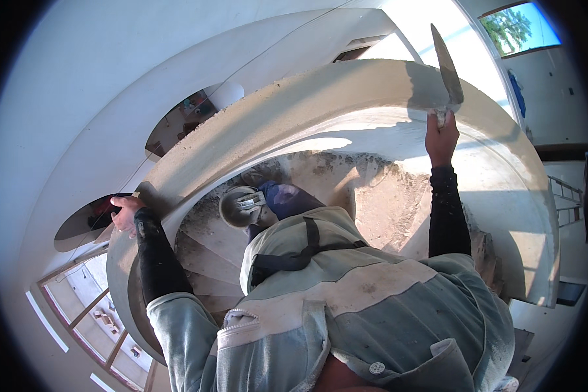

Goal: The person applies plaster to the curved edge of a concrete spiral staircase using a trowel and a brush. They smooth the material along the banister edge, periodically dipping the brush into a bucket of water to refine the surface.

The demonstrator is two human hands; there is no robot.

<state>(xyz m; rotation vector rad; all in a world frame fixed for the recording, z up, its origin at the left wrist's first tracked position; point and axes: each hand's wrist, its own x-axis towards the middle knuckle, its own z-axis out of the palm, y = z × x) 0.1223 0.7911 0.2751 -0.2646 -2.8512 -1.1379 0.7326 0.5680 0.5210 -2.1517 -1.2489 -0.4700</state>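
My right hand (441, 138) is closed around the handle of a pointed trowel (447, 65). Its long, mortar-stained blade points up and away, over the broad top of a curved, plastered stair wall (294, 104). At the left end of that wall, my left hand (128, 215) is at the outer edge with its fingers curled. A small tan edge (136, 194) shows beside its knuckles; what the fingers grip is hard to make out. Below, near my legs, a round grey bucket (237, 206) stands with a pale object in it.
Dusty winding steps (209, 255) curve down inside the wall, with rough mortar on the landing (389, 196). A thin line (255, 62) crosses in front of the white outer wall. At lower left is a framed window (95, 313); a ladder (566, 199) is at far right.
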